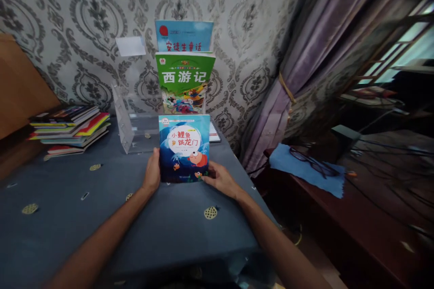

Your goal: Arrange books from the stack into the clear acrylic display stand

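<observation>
A blue children's book (185, 167) with a whale-like orange fish on its cover stands upright in front of a clear acrylic rack (122, 122). My left hand (152, 171) grips the book's left edge, its fingers partly hidden behind it. At the lower right edge, my right hand (220, 178) holds the same book, thumb on the front. Behind it stands a green book (185, 83) with white Chinese characters. A light blue book (185, 36) rises above the green one at the back. Whether the blue book touches the rack is unclear.
A stack of books (73, 128) lies at the left on the grey-blue tablecloth (118, 230). A brown board (23, 83) leans behind the stack. To the right, glasses (313, 162) rest on a blue cloth (285, 160), near cables and a tied purple curtain (298, 58).
</observation>
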`<state>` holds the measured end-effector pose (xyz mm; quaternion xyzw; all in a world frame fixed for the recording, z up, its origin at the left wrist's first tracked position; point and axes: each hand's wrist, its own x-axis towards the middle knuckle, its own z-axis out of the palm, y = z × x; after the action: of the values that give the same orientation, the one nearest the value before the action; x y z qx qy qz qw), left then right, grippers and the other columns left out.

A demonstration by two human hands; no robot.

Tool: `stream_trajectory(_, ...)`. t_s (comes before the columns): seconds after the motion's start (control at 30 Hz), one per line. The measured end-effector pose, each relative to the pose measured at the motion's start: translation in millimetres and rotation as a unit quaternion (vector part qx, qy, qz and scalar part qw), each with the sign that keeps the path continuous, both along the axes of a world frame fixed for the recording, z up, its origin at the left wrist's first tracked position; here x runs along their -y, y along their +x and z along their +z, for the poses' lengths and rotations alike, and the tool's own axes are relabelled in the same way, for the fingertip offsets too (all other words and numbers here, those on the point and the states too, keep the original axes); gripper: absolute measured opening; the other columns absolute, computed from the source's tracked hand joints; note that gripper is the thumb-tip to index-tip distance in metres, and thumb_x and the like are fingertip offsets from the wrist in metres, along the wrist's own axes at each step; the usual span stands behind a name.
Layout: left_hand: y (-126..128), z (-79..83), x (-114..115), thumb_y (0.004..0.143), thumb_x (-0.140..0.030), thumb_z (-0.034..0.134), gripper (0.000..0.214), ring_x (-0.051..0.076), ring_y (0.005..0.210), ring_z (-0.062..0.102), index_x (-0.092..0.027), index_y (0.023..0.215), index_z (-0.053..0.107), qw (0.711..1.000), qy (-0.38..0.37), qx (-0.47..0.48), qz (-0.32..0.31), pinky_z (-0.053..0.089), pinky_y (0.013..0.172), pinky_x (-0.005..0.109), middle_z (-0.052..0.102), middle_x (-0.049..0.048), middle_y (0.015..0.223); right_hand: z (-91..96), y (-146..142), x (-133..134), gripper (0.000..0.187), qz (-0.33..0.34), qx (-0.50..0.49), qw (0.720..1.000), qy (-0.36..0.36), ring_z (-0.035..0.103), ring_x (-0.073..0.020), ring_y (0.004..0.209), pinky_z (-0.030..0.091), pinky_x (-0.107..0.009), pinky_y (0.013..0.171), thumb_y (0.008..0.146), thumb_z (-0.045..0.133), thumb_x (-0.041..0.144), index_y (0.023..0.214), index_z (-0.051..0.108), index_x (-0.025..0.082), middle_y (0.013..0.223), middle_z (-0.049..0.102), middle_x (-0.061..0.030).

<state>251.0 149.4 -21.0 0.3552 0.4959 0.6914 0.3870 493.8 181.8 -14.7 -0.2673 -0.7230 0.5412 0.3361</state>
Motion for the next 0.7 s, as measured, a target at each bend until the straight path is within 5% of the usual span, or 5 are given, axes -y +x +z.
stream_trajectory(0.2,12,5.4,3,0.085,-0.068,0.06,0.055,0.026,0.114,0.066,-0.017,0.101,0.074,0.992,-0.056,0.075,0.087,0.049,0.102,0.038,0.075,0.0101,0.111,-0.5,0,1,0.053,-0.016,0.005,0.998,-0.053,0.068,-0.0246,0.104,0.057,-0.038,0.085,0.082,0.073,0.052,0.123,0.056,0.023,0.12,0.071,-0.0094)
stream_trajectory(0.43,19,16.1,10,0.076,-0.078,0.06,0.067,0.027,0.105,0.067,-0.015,0.092,0.075,0.994,-0.07,0.073,0.049,0.052,0.095,0.037,0.076,0.0093,0.101,-1.7,-1,0,0.053,0.005,-0.006,0.997,-0.076,0.067,-0.0233,0.108,0.056,-0.033,0.082,0.084,0.073,0.048,0.126,0.054,0.024,0.126,0.068,-0.0103)
stream_trajectory(0.7,2,24.9,18,0.083,-0.079,0.047,0.07,0.029,0.103,0.068,-0.016,0.099,0.074,0.998,-0.02,-0.038,0.042,0.053,0.093,0.04,0.077,0.0078,0.092,-8.3,-10,6,0.049,-0.01,-0.035,0.998,-0.043,0.068,-0.0236,0.099,0.057,-0.039,0.085,0.083,0.07,0.054,0.12,0.058,0.024,0.116,0.071,-0.0094)
